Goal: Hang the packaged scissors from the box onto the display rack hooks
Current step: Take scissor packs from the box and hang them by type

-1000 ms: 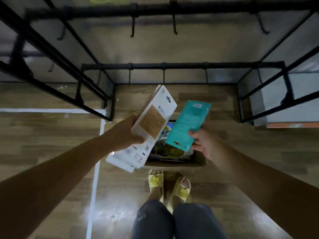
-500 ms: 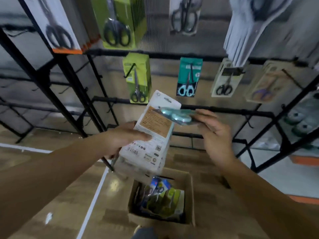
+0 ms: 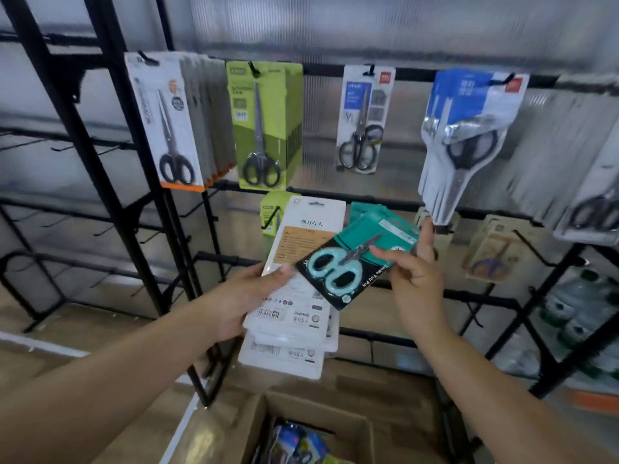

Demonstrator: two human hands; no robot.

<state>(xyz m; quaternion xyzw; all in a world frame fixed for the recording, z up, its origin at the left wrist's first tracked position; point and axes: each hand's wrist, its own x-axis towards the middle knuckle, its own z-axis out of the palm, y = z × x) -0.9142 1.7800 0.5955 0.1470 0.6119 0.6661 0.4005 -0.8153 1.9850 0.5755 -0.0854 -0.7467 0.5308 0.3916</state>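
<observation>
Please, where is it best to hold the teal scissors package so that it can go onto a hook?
Probably pinch the teal card scissors package at one side edge near its upper end, as the right hand does. The hang hole should stay free and face the black rack hook; the bulging blister over the handles offers a poorer grip.

The scene is lit evenly and fairly brightly, with diffuse light passed through the translucent ribbed wall (image 3: 385, 25) behind the rack (image 3: 100, 202). No hard shadows are cast; only soft shading is seen under the forearms. Glare is caught on the blister of the blue pack (image 3: 469, 135) (a white sheen across its plastic). Motion blur is spread over the frame, strongest at the right edge, where the hanging packs (image 3: 589, 182) are smeared into streaks. The teal pack (image 3: 361, 259) near the centre is rendered sharpest. Straight rack bars are bowed toward the edges by the wide-angle lens.
</observation>
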